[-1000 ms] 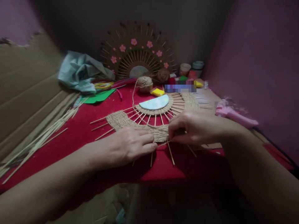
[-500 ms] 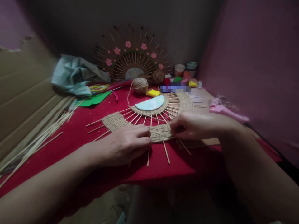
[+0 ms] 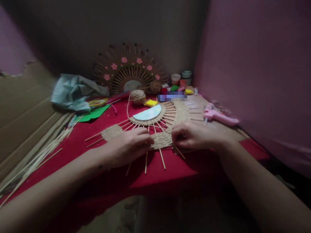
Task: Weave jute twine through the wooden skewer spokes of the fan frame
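Note:
A half-round woven piece [image 3: 160, 137] of thin wooden sticks and jute twine lies on the red cloth [image 3: 184, 168], with a pale blue half-disc [image 3: 148, 113] at its centre. My left hand [image 3: 126, 145] lies palm down on the woven band, fingers pressed together against it. My right hand [image 3: 190, 136] is at the band's right end with fingertips pinched at the twine and sticks; what they hold is too small to make out. A twine strand runs from the piece up to a ball of twine [image 3: 137, 96].
A finished stick fan with pink flowers [image 3: 128, 69] leans on the back wall. A pink glue gun [image 3: 217, 115] lies at right. Loose sticks [image 3: 36, 155], green paper [image 3: 93, 114], a blue cloth [image 3: 70, 92], small pots [image 3: 181, 78] and cardboard [image 3: 21, 110] lie around.
The camera has tilted, so everything sits lower and further left in view. Both hands stay on the woven band, and the right hand has drawn closer to the left.

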The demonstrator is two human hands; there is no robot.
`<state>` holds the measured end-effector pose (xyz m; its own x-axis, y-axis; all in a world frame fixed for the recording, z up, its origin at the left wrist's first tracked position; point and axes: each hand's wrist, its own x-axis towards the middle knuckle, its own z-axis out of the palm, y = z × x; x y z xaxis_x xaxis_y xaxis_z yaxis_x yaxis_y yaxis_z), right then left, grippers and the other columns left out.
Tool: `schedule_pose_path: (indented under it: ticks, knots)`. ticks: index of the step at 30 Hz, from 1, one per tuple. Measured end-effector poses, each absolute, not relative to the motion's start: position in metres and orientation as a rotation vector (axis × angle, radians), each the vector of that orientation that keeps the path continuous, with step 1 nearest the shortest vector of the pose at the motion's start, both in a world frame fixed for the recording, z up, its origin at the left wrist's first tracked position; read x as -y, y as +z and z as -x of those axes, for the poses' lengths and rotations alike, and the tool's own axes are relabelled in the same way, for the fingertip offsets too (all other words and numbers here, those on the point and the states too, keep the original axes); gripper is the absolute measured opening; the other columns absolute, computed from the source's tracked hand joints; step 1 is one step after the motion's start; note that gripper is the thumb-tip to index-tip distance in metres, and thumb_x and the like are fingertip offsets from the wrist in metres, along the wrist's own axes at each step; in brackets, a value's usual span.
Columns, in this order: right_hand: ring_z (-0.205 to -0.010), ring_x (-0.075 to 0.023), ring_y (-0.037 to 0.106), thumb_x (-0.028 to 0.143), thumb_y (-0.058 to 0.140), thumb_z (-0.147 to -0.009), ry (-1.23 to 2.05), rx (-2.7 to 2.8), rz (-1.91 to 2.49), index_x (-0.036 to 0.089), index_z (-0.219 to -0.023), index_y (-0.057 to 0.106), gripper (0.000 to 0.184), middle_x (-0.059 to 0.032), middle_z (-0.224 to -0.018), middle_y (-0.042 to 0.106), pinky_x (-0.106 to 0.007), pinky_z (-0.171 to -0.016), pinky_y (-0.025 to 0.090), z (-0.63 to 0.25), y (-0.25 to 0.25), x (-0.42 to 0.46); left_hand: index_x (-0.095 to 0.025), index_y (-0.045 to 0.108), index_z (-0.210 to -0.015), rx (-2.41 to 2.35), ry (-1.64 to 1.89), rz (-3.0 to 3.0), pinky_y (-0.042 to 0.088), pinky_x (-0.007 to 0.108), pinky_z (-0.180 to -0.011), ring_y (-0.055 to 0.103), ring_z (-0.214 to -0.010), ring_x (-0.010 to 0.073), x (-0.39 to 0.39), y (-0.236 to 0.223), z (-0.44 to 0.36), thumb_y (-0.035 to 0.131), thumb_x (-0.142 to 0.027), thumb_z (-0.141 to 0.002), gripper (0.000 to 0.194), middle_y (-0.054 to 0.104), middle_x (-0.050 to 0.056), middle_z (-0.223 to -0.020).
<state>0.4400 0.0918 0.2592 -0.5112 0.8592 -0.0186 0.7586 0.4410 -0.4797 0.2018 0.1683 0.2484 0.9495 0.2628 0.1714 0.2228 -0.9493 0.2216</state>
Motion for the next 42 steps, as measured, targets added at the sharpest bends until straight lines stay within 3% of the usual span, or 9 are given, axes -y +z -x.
schedule_pose_path:
  ticks: [8,13,20,30,36,42]
  knots:
    - [-0.078,-0.0118,0.055,0.012,0.054,-0.080,0.570,2.404,1.278,0.017,-0.081,0.068,0.015,-0.0042,-0.089,0.061,-0.024,-0.072,0.041,-0.447,0.249,-0.088,-0.016,0.060,-0.097,-0.207,0.400,-3.029,0.044,0.027,-0.064,0.050,-0.076,0.0143,-0.152,0.231,-0.253,0.040,-0.018,-0.091,0.020,0.054,0.006,-0.088]
    - [-0.076,-0.0123,0.054,0.012,0.053,-0.081,0.479,2.356,1.348,0.016,-0.079,0.065,0.013,-0.0024,-0.081,0.060,-0.025,-0.070,0.040,-0.455,0.247,-0.073,-0.013,0.058,-0.077,-0.225,0.503,-2.921,0.043,0.026,-0.065,0.048,-0.074,0.0126,-0.160,0.218,-0.250,0.040,-0.018,-0.092,0.024,0.052,0.005,-0.083]
    - [-0.074,-0.0115,0.051,0.011,0.056,-0.081,0.425,2.302,1.353,0.018,-0.083,0.065,0.011,-0.0013,-0.081,0.059,-0.024,-0.067,0.038,-0.454,0.239,-0.047,-0.015,0.060,-0.080,-0.185,0.501,-2.826,0.043,0.026,-0.068,0.048,-0.077,0.0116,-0.166,0.216,-0.247,0.042,-0.024,-0.094,0.024,0.051,0.004,-0.085]
    - [-0.081,-0.0159,0.046,0.015,0.054,-0.084,0.237,2.450,1.406,0.020,-0.076,0.061,0.012,-0.0007,-0.082,0.056,-0.035,-0.082,0.031,-0.444,0.233,-0.033,-0.016,0.061,-0.083,-0.153,0.461,-2.820,0.042,0.025,-0.070,0.048,-0.079,0.0117,-0.166,0.218,-0.244,0.046,-0.023,-0.092,0.019,0.051,0.004,-0.088]
    - [-0.080,-0.0159,0.043,0.015,0.049,-0.086,0.083,2.447,1.476,0.018,-0.075,0.057,0.014,-0.0022,-0.083,0.054,-0.032,-0.077,0.032,-0.449,0.227,-0.035,-0.017,0.060,-0.087,-0.157,0.461,-2.817,0.043,0.026,-0.073,0.049,-0.083,0.0129,-0.165,0.218,-0.244,0.047,-0.022,-0.091,0.015,0.052,0.004,-0.091]
    - [-0.068,-0.0121,0.042,0.011,0.047,-0.085,-0.124,2.372,1.554,0.016,-0.074,0.056,0.015,-0.0030,-0.080,0.053,-0.026,-0.061,0.031,-0.459,0.240,-0.054,-0.017,0.060,-0.092,-0.196,0.420,-2.798,0.044,0.028,-0.077,0.049,-0.085,0.0137,-0.165,0.218,-0.244,0.047,-0.022,-0.091,0.014,0.053,0.005,-0.092]
